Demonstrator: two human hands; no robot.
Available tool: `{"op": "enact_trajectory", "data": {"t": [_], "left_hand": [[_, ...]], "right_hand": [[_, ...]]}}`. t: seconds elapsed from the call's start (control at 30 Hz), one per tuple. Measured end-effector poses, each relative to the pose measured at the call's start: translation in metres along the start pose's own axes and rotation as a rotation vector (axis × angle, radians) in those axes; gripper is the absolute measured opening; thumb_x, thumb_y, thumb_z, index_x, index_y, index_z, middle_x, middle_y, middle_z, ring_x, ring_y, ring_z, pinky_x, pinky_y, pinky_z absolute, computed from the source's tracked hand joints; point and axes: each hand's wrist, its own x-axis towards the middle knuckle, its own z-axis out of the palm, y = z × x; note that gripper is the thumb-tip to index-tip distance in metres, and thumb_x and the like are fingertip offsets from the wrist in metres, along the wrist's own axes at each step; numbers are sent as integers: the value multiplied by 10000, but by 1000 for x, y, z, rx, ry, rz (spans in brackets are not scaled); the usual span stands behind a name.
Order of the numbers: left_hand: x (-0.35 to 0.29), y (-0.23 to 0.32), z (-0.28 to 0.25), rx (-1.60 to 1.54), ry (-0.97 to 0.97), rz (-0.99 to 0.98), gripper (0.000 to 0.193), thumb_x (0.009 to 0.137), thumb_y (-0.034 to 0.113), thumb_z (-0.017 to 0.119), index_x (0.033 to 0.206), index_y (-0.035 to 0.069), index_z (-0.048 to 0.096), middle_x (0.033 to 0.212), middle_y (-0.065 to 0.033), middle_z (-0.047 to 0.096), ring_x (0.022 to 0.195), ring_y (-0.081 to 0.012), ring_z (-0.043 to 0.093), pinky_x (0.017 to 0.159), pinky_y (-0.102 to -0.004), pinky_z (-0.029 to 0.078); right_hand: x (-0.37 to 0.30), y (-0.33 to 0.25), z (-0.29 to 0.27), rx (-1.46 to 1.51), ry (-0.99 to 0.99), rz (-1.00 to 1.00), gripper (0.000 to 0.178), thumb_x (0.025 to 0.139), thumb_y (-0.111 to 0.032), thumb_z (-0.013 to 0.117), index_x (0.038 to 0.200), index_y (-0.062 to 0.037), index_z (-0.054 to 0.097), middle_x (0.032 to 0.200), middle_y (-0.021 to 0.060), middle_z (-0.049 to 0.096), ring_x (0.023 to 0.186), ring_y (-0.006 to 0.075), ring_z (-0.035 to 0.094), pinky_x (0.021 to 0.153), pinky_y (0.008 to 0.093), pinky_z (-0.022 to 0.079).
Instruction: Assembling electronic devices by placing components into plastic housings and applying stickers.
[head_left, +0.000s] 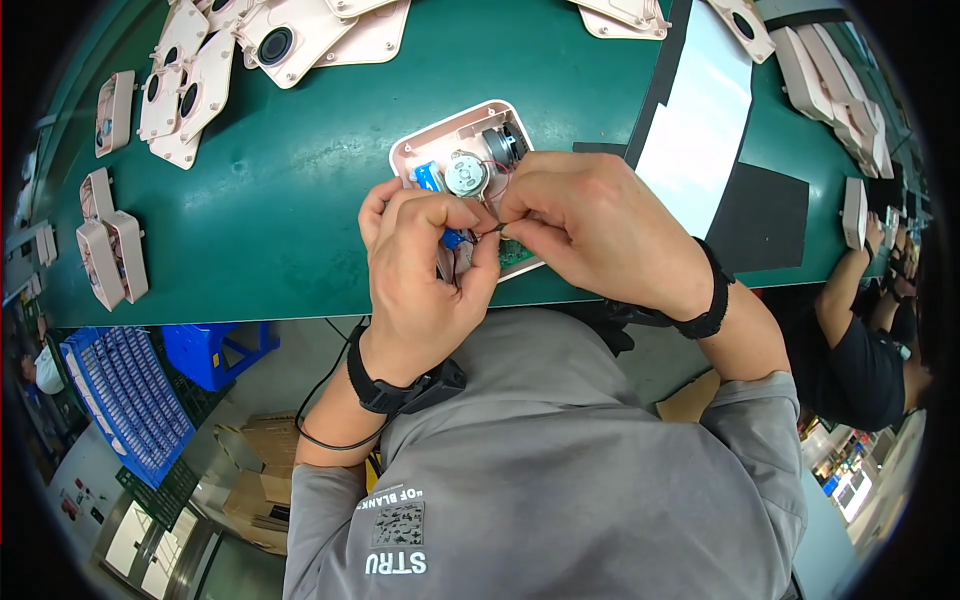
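Observation:
A pale pink plastic housing point(428, 138) lies open side up near the front edge of the green table. In it sit a round silver motor point(465, 174), a black cylindrical part point(505, 145), a blue part point(428, 177), thin wires and a green circuit board point(514, 254). Over the housing, my left hand point(420, 255) pinches a small dark wire connector between thumb and forefinger. From the other side my right hand point(600, 225) pinches the same connector point(500, 228). The fingertips nearly meet and hide much of it. Both hands cover part of the housing.
Pink panels with round black speakers point(275, 45) are piled at the far left. Several filled housings point(118, 255) stand along the left. A white sheet point(695, 135) and a black mat point(765, 217) lie to the right. More pink covers point(835, 95) and another person's arm point(845, 290) are farther right.

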Motion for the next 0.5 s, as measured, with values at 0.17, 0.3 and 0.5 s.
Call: {"op": "enact_trajectory", "data": {"t": [0.17,0.3,0.5], "left_hand": [[-3,-5,4,39,74,43,369,785,-42,814,1002,101,553,955,-7,748,902,-252,661,1053,-497,434],[-3,-6,7,63,80,28,377,777,-45,820,985,102,542,942,-9,745,893,-252,658,1039,-501,451],[-3,-6,6,63,46,1,374,773,-42,822,965,102,535,922,-13,733,884,-253,654,1031,-490,447]], "right_hand": [[2,-2,4,-106,18,-52,135,865,6,749,990,-17,706,927,106,663,777,325,671,635,412,520],[0,-3,8,-149,30,-20,129,876,-5,744,998,-18,704,966,106,664,810,340,680,651,425,535],[-2,1,8,-145,2,-21,131,866,-10,747,989,-20,705,968,109,663,814,344,678,668,429,541]]}}
